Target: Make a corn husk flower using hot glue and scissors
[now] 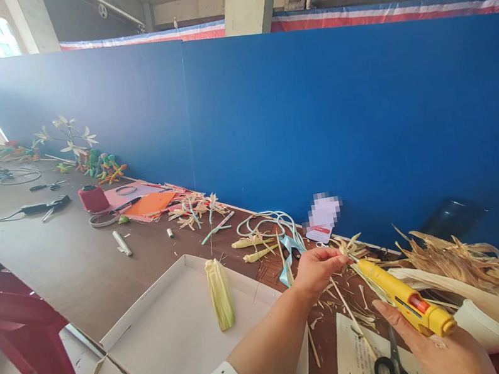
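Observation:
My left hand [316, 274] is closed, its fingertips pinching a small pale corn husk flower [354, 247]. In my right hand [431, 345] is a yellow hot glue gun [399, 293] with a red part on its side. The gun points up and left, its nozzle right at the flower and my left fingertips. Its handle and trigger are mostly hidden by the hand. Black-handled scissors [395, 370] lie just left of my right hand, on a printed sheet [349, 355]. A thin stick [349, 307] slants down from below my left hand.
A white box lid [164, 361] holds a folded green husk [220, 294]. Dried husks [477, 264] and a white cup [492, 322] stand right. Blue ribbon [286, 264], a phone [322, 219] and a red thread spool [93, 199] line the table before a blue partition [336, 108].

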Demonstrator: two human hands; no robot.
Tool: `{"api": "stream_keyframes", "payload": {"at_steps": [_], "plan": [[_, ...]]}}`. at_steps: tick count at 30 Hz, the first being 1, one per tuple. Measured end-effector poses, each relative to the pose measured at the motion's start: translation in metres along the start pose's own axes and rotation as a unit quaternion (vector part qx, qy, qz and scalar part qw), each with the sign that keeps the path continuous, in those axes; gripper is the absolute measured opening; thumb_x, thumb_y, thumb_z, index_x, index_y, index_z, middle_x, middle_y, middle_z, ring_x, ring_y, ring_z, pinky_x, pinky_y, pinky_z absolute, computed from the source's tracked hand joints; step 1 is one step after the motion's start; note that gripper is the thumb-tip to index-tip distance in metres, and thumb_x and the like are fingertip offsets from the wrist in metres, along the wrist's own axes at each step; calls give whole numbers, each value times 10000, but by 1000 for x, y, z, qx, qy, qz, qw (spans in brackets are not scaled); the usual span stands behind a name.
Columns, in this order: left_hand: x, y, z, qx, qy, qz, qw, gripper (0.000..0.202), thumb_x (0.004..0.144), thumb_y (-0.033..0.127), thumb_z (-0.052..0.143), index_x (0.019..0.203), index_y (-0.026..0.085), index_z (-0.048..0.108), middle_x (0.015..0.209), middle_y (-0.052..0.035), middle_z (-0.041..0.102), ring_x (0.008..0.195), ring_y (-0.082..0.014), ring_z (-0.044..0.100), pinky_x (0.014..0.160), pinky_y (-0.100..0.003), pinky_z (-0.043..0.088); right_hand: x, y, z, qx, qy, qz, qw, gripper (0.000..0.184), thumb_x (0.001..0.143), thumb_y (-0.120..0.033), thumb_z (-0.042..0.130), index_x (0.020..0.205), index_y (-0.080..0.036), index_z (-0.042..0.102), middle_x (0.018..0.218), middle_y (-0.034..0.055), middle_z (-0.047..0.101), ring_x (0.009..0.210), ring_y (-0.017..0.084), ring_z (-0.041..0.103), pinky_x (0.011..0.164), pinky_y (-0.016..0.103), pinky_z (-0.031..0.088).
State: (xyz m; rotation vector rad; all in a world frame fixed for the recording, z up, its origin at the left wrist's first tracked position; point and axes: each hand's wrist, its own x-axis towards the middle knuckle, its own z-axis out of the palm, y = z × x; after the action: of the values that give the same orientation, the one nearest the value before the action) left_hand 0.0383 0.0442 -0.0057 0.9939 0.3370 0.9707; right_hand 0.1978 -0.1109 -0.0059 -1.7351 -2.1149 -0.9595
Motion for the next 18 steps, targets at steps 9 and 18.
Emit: {"api": "stream_keyframes", "payload": {"at_steps": [9, 18], "plan": [[1, -1, -1, 0, -3, -1, 1000, 377, 543, 432, 784, 732, 119, 693, 676, -16, 605, 617, -79, 465, 642, -229, 351, 1, -2, 1, -105, 72, -72, 989, 438, 790, -51, 368, 952, -234, 732, 817, 96, 680, 607, 193, 599, 584, 298, 474], [-1, 2, 1, -8, -12, -9, 1000, 404, 518, 444, 793, 728, 113, 695, 684, -28, 617, 625, -87, 481, 653, -238, 363, -12, 7, 10, -136, 58, -68, 987, 455, 782, -62, 391, 1047, -253, 708, 894, 104, 685, 651, 212, 608, 536, 298, 456]]}}
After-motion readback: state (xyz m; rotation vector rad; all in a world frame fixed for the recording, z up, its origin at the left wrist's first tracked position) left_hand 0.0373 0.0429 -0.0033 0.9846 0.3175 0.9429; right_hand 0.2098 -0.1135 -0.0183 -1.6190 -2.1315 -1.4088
